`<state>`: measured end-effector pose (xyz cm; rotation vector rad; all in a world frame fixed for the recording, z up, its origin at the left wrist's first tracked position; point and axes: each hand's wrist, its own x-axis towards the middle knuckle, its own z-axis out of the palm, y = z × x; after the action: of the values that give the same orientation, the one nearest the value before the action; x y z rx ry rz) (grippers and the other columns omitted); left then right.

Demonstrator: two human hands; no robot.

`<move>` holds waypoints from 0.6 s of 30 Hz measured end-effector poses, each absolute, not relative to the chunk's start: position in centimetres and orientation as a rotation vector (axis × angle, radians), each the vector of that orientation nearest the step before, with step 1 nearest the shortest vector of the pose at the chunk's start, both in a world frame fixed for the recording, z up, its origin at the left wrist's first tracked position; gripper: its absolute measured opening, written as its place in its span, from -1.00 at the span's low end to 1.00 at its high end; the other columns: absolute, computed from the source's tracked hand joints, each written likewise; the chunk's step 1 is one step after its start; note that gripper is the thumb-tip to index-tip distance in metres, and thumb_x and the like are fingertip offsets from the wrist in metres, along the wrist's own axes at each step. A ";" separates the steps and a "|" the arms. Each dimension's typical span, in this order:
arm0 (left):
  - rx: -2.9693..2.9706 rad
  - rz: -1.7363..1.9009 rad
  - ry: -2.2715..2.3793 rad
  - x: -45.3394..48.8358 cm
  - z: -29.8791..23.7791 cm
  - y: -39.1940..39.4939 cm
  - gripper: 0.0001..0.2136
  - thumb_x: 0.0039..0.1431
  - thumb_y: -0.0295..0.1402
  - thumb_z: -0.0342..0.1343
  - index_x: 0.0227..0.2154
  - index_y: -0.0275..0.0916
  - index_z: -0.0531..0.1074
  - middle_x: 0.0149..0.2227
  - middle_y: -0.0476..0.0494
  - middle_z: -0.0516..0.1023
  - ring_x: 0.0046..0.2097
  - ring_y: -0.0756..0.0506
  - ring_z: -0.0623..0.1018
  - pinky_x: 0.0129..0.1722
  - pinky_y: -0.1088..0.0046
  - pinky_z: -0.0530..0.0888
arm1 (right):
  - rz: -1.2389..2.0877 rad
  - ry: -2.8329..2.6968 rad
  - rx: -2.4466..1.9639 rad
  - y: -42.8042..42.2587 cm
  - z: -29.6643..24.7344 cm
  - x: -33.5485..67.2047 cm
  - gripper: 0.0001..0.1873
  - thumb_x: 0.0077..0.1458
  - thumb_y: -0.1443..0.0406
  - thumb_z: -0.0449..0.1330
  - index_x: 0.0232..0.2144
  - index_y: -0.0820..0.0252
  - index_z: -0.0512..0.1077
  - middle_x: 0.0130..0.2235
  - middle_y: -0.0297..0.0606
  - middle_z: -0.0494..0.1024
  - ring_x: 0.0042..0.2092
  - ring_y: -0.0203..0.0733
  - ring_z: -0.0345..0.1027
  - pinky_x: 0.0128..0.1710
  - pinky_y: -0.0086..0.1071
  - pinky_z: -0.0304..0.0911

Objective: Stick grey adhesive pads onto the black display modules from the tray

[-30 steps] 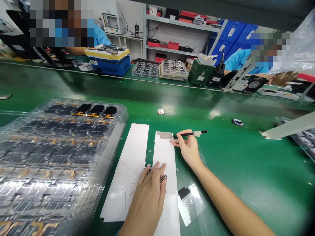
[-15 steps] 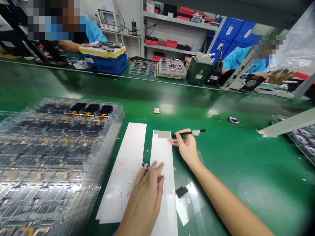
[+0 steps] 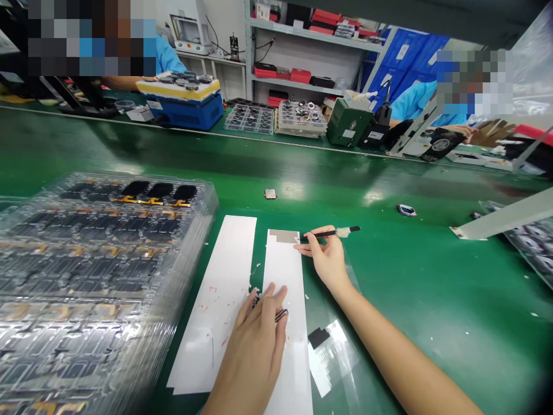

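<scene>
My right hand [image 3: 326, 259] pinches black tweezers [image 3: 330, 233] wrapped with white tape. Their tip touches a small grey foil piece [image 3: 284, 236] at the top of a long white strip [image 3: 285, 323]. My left hand [image 3: 254, 346] rests lower on that strip, fingers together, pressing a small dark part [image 3: 281, 314] that peeks out beside them. A second white strip [image 3: 220, 305] with red specks lies just to the left.
A tall stack of clear trays with dark parts [image 3: 95, 276] fills the left. A clear film with a black patch [image 3: 330, 351] lies right of the strips. Small parts [image 3: 270, 193] [image 3: 406, 210] sit on the green belt. Other people work across the belt.
Both hands stay almost still; the view has shifted slightly, and the tweezers' tip remains at the grey foil piece.
</scene>
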<state>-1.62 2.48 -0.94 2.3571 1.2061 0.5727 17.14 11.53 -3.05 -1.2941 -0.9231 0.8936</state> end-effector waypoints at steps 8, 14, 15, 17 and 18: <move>2.333 0.594 1.211 -1.6 -1.1 2.4 -0.71 0.38 -0.50 -0.23 0.12 -0.24 0.10 0.12 -0.34 0.49 0.15 -0.21 0.49 0.20 -0.14 0.31 | 0.922 -1.011 -1.222 11.6 -2.4 16.7 -0.56 -0.15 -0.01 0.40 -0.47 0.17 0.37 -0.45 -0.33 0.50 -0.36 -0.18 0.55 -0.32 -0.36 0.52; 2.130 0.748 1.206 -1.9 -0.5 2.2 -0.86 0.36 -0.45 -0.14 -0.15 -0.16 0.28 0.13 -0.28 0.46 0.20 -0.24 0.41 0.17 -0.08 0.31 | 0.997 -1.034 -1.163 10.6 1.8 16.6 -0.65 -0.12 0.08 0.41 -0.46 0.19 0.42 -0.44 -0.30 0.56 -0.34 -0.18 0.55 -0.27 -0.32 0.53; 2.036 0.811 1.224 -1.9 -0.2 2.2 -0.88 0.36 -0.42 -0.13 -0.21 -0.16 0.31 0.13 -0.28 0.46 0.20 -0.26 0.40 0.13 -0.03 0.35 | 1.004 -1.030 -1.163 10.0 2.9 16.6 -0.68 -0.09 0.11 0.40 -0.43 0.19 0.43 -0.42 -0.29 0.58 -0.33 -0.19 0.56 -0.25 -0.32 0.54; 1.786 0.927 1.245 -2.0 0.4 2.0 -0.89 0.36 -0.35 -0.09 -0.27 -0.15 0.32 0.02 -0.27 0.52 0.11 -0.25 0.47 0.01 0.11 0.45 | 1.012 -1.022 -1.181 8.1 5.0 16.5 -0.75 -0.06 0.18 0.40 -0.43 0.22 0.47 -0.38 -0.27 0.59 -0.35 -0.21 0.56 -0.26 -0.33 0.55; 1.645 0.967 1.239 -1.9 0.7 1.9 -0.89 0.36 -0.31 -0.08 -0.25 -0.15 0.32 -0.08 -0.24 0.57 -0.01 -0.22 0.54 -0.08 0.19 0.48 | 1.009 -1.012 -1.192 6.9 5.8 16.4 -0.77 -0.05 0.20 0.40 -0.44 0.23 0.49 -0.37 -0.27 0.58 -0.38 -0.22 0.56 -0.29 -0.35 0.56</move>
<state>-1.94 1.91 0.75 1.6451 1.2395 0.9675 16.35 6.94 5.77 -1.1919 -1.0124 1.0086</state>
